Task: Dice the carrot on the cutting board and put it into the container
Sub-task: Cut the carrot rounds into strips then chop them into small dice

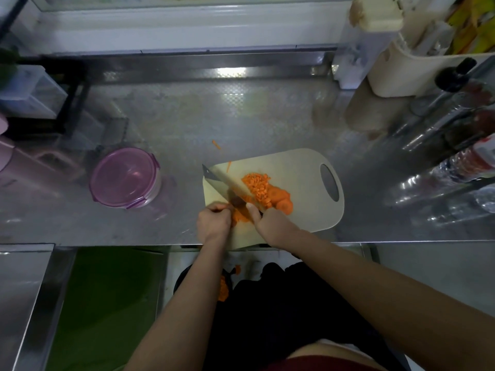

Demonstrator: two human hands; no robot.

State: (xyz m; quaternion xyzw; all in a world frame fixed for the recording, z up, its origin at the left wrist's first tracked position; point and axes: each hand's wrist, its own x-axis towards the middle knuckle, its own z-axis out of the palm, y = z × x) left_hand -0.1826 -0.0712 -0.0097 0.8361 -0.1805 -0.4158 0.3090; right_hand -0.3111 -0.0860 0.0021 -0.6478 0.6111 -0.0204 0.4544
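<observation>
1. We judge the step in hand to be dicing; nothing appears to have gone into the container (94, 188) yet.
2. The right hand (270, 220) grips the handle of the knife (225, 183), one digit laid forward toward the blade. The blade runs up and left across the board (302, 199), its tip near the board's far left corner.
3. The left hand (214, 220) is curled, fingers holding the uncut carrot (239, 214) just beside the blade at the board's near left.
4. To cut well, we keep the left fingertips tucked behind the knuckles, let the blade's flat ride against them, and feed the carrot in even steps.
5. We keep the tip low and rock through the cut, so pieces drop instead of flying off. One strip (216, 144) already lies on the counter (187, 116) beyond the board.
6. The board's near edge overhangs the counter; we would push it back before pressing hard.
7. Finished dice (257, 183) form a small, even, bright orange pile mid-board, right of the blade. Thicker slices (282, 202) lie touching that pile on its near right, not yet cubed.
8. The container stands well left of the board. It is round and purple-tinted, and we cannot tell if its lid is on.
</observation>
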